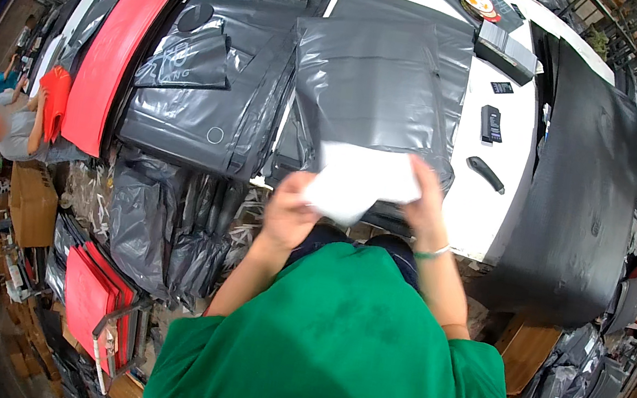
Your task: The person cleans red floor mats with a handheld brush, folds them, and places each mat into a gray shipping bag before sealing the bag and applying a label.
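Both my hands hold a blurred white sheet of paper (354, 181), which looks bent, over the near edge of the table. My left hand (290, 209) grips its left side, and my right hand (425, 203) has the right side between thumb and fingers. Just beyond the paper lies a large dark grey plastic bag (370, 75) on a pile of similar bags. Right of my right hand, a black box cutter (485, 173) rests on the white tabletop (471, 214). A small black box (491, 124) and a small black card (501, 87) lie farther up.
A box of stacked cards (507, 52) stands at the far right. Black sheets (589, 182) hang over the table's right end. Black bags (243, 97) and red sheets (127, 55) are piled left. A person (24, 126) holds a red item (55, 100) at far left.
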Demonstrator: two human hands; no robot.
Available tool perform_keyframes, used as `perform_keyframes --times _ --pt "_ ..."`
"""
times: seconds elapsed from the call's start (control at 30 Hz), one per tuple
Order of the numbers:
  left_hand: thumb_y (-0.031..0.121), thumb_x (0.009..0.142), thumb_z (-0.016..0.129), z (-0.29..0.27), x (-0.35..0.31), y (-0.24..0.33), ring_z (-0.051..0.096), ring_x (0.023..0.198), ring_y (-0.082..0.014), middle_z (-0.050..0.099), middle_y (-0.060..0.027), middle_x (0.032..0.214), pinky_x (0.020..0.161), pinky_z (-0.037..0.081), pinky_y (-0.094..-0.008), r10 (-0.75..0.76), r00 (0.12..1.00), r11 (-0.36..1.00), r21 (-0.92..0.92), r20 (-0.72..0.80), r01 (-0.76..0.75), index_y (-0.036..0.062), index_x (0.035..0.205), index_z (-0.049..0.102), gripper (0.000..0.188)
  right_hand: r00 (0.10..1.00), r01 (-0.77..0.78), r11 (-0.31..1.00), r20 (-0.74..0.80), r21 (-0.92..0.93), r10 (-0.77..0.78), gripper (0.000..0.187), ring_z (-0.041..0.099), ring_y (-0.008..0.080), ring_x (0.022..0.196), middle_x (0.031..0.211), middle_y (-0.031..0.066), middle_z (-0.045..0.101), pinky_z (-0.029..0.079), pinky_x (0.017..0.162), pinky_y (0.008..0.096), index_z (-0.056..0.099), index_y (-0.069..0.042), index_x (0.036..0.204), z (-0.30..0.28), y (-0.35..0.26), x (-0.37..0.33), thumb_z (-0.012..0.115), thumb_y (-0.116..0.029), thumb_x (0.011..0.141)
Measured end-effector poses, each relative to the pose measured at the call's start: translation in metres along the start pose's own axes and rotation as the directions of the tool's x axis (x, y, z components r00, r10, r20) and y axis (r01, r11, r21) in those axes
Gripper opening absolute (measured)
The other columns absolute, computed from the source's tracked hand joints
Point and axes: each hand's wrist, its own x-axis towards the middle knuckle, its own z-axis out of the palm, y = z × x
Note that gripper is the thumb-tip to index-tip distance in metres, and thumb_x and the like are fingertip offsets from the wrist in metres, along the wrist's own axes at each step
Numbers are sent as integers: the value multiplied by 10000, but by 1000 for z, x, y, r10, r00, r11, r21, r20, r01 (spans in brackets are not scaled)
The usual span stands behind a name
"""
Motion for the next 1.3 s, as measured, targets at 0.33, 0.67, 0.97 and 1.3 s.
perform_keyframes --times 0.33,0.67,0.97,1.3 --pt "272 820 508 -461 -162 -6 507 538 -149 568 -51 674 477 404 -303 -145 804 598 596 -577 536 88 756 585 209 762 499 -418 614 -759 -206 139 610 277 743 797 119 632 485 707 369 613 -45 834 -11 8 32 549 -168 820" --pt "98 866 503 -209 20 23 537 716 -109 590 -35 811 669 433 -225 364 923 348 937 -124 -12 5 967 579 157 781 278 -688 575 -670 -244 461 336 264 1241 1317 124 398 245 1022 440 436 -77 1242 -29 43 100 466 -335 862" --pt "447 716 654 -107 223 0 531 971 -406 534 -324 1009 819 440 -432 267 962 -119 988 -63 97 -155 1014 496 690 850 -97 -112 -24 -989 -527 481 471 374 1067 1143 239 514 379 900 409 459 11 1198 -96 -5 37 520 -304 841" --pt "230 766 644 -31 212 35 434 1099 -354 428 -274 1226 977 307 -363 293 913 -185 953 285 -238 -124 1192 395 607 873 -174 802 -467 -571 -144 717 588 232 818 968 125 610 461 743 364 609 4 944 -119 55 -37 377 -661 806"
